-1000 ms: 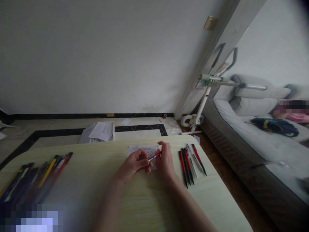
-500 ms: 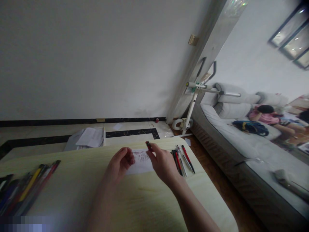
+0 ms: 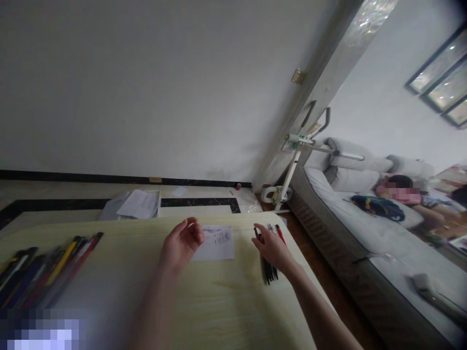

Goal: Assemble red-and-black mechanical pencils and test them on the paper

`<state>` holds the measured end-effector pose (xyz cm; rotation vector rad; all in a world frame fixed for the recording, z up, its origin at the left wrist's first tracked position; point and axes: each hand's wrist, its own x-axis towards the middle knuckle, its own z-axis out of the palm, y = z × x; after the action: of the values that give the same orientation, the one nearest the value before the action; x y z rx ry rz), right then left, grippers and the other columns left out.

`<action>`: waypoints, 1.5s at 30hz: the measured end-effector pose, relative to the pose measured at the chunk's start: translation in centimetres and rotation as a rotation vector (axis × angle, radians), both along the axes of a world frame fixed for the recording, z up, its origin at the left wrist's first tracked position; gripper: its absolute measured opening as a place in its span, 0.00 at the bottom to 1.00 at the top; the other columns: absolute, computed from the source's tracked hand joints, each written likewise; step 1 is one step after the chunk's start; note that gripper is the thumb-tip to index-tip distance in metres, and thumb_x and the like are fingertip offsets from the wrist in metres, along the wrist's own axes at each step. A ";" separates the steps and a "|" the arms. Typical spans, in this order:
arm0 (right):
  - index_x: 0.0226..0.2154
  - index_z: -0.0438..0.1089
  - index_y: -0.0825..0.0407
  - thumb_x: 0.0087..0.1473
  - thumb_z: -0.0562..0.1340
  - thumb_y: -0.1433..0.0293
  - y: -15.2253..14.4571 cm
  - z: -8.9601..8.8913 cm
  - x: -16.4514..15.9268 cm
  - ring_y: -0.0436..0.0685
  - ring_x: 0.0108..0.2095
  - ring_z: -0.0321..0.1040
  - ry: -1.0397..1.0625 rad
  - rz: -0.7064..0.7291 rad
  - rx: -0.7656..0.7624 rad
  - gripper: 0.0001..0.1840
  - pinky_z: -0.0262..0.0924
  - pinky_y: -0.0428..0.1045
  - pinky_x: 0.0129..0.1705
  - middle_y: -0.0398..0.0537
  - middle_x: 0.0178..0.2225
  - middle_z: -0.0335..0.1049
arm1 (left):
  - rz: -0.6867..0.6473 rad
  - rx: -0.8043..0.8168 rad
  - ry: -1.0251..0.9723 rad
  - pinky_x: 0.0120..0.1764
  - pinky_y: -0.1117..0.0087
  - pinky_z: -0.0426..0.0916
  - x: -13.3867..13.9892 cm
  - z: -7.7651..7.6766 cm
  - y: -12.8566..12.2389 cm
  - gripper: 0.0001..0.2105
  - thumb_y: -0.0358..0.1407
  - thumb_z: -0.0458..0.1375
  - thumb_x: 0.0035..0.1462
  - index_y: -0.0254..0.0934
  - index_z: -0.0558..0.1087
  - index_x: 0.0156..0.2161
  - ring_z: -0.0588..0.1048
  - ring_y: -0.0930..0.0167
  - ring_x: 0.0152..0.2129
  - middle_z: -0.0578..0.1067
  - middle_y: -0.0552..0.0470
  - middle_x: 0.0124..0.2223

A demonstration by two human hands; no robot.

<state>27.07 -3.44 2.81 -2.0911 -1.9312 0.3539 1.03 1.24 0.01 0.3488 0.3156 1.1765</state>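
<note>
My right hand (image 3: 273, 247) is over a group of pens (image 3: 270, 276) on the right side of the table, covering most of them. A dark pen (image 3: 256, 232) shows at its thumb and forefinger, pinched between them; the rest of it is hidden or blurred. My left hand (image 3: 183, 243) hovers by the left edge of a small white paper (image 3: 216, 250), its fingers curled in and nothing visible in them. Dark scribbled lines cover the upper part of the paper. A red pen (image 3: 280, 234) sticks out beyond my right hand.
Several pens and markers (image 3: 54, 267) lie in a row on the left of the pale table (image 3: 211, 311). Behind it, a box of papers (image 3: 136, 204) stands on the floor. White exercise equipment (image 3: 292, 170), a grey sofa (image 3: 350, 228) and a person are to the right.
My right hand has moved right with the pen, from above the paper to the group of pens. The paper is now uncovered on its right side. My left hand has stayed nearly still.
</note>
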 end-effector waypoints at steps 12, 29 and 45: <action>0.53 0.52 0.49 0.56 0.48 0.64 0.4 -1.2 -0.7 0.61 0.37 0.68 -0.403 0.009 -0.120 0.22 0.54 0.50 0.35 0.54 0.36 0.71 | 0.065 -0.054 -0.052 0.24 0.70 0.62 -0.4 0.8 -0.1 0.07 0.34 0.53 0.48 0.33 0.72 0.31 0.65 0.73 0.20 0.66 0.51 0.24; 0.54 0.51 0.50 0.56 0.47 0.62 0.0 -0.9 0.1 0.61 0.35 0.68 -0.426 0.011 -0.070 0.23 0.54 0.51 0.34 0.52 0.34 0.71 | 0.067 -0.060 0.014 0.24 0.70 0.60 -0.4 0.8 0.2 0.09 0.35 0.52 0.48 0.32 0.72 0.31 0.64 0.72 0.21 0.65 0.50 0.24; 0.41 0.63 0.49 0.55 0.50 0.65 -3.7 -0.6 0.6 0.57 0.37 0.63 -0.327 -0.028 0.025 0.13 0.54 0.48 0.36 0.50 0.38 0.65 | 0.076 -0.084 0.067 0.23 0.69 0.61 -0.4 1.2 0.1 0.08 0.34 0.52 0.47 0.33 0.72 0.30 0.64 0.72 0.20 0.65 0.51 0.23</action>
<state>27.67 -7.15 2.16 -2.2721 -2.0628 -0.0223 0.68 1.32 1.18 0.3049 0.4387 1.2242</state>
